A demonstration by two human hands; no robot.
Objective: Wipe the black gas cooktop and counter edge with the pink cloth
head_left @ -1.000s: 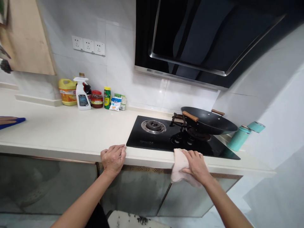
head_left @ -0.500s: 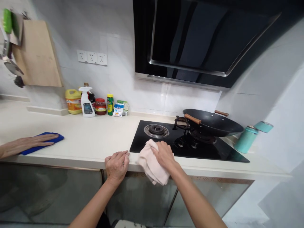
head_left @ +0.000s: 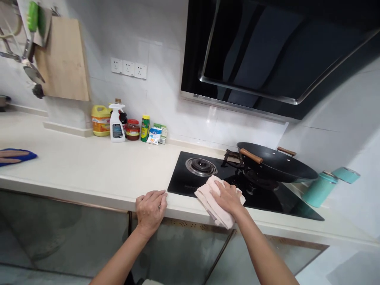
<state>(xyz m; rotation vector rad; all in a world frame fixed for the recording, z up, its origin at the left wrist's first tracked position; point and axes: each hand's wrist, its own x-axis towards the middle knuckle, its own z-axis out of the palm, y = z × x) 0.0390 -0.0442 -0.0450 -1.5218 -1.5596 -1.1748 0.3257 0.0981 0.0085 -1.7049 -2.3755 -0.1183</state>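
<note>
My right hand [head_left: 228,196] presses a pale pink cloth [head_left: 218,213] onto the front edge of the black glass gas stove [head_left: 181,180], its fingers over the fabric. Part of the cloth hangs past the counter's front edge. Left of the stove, my left hand [head_left: 151,209] leans on the counter edge with its fingers curled in and nothing seen in it. Behind my right hand is the bare left burner [head_left: 202,166]. A black wok [head_left: 273,162] with wooden handles sits on the right burner, apart from my hands.
Another person's hand [head_left: 10,155] lies on a blue cloth [head_left: 28,156] at far left. A white spray bottle [head_left: 116,124], yellow jug [head_left: 101,122] and red-lidded jar [head_left: 133,130] stand by the wall. Turquoise canister [head_left: 320,190] right of the wok; range hood [head_left: 252,47] above.
The view has turned to the right. My right hand has moved right along the stove's front, and the cloth lies flatter under it. My left hand stays at the counter edge.
</note>
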